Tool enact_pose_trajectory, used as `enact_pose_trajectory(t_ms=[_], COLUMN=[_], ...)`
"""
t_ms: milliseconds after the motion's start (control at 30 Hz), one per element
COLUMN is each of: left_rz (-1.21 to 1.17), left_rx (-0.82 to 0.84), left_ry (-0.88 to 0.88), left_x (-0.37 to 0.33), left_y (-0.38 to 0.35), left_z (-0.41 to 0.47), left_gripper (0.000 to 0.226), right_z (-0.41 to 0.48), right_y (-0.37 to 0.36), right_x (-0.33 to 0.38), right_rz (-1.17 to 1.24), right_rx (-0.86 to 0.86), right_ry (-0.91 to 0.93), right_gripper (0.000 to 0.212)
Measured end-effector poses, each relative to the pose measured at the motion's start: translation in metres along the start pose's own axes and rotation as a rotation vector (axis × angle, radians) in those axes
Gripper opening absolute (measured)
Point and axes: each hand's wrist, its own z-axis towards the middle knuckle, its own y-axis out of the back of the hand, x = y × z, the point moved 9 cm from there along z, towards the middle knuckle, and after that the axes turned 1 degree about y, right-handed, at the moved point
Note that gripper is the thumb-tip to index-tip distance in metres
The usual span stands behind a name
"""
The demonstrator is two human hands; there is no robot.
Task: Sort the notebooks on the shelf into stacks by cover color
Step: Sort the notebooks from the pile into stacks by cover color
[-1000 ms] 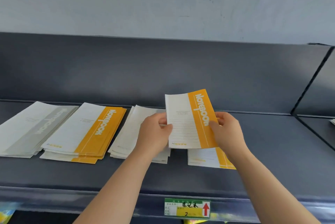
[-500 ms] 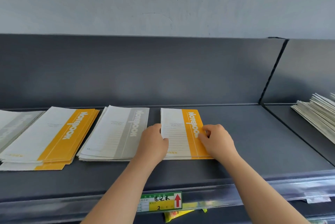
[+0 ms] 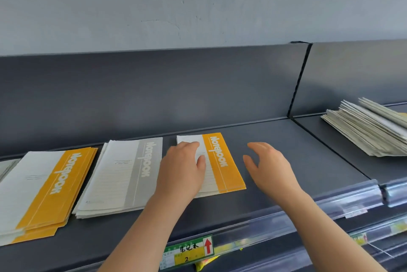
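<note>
Yellow notebooks [image 3: 222,161] lie under our left hand [image 3: 180,172], its fingers flat; right of them, our right hand [image 3: 271,168] hovers loose, empty.

Our left grip [image 3: 180,168] rests flat on the small orange stack [image 3: 222,161] on the shelf [image 3: 308,161]. Our right grip [image 3: 271,166] hangs just beside it, fingers relaxed. A grey stack [image 3: 125,174] and a larger orange stack [image 3: 44,188] lie to the left, and a loose pile [image 3: 370,130] lies far right.
</note>
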Motion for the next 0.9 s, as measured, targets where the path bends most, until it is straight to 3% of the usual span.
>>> enact_pose_trajectory(t_ms=[467,900], left_rz=[-0.140,-0.220], left_rx=[0.004,0.028], left_ry=[-0.229,-0.213], left_x=[-0.139,-0.324], left_y=[-0.053,-0.157], left_z=[-0.013,-0.005], left_gripper=[0.038,0.033], right_z=[-0.036,-0.011], right_y=[0.105,0.214], right_x=[-0.115,-0.306], right_rz=[-0.050,-0.055], right_rx=[-0.216,-0.199], right_ry=[-0.082,-0.115], right_gripper=[0.043,0.041])
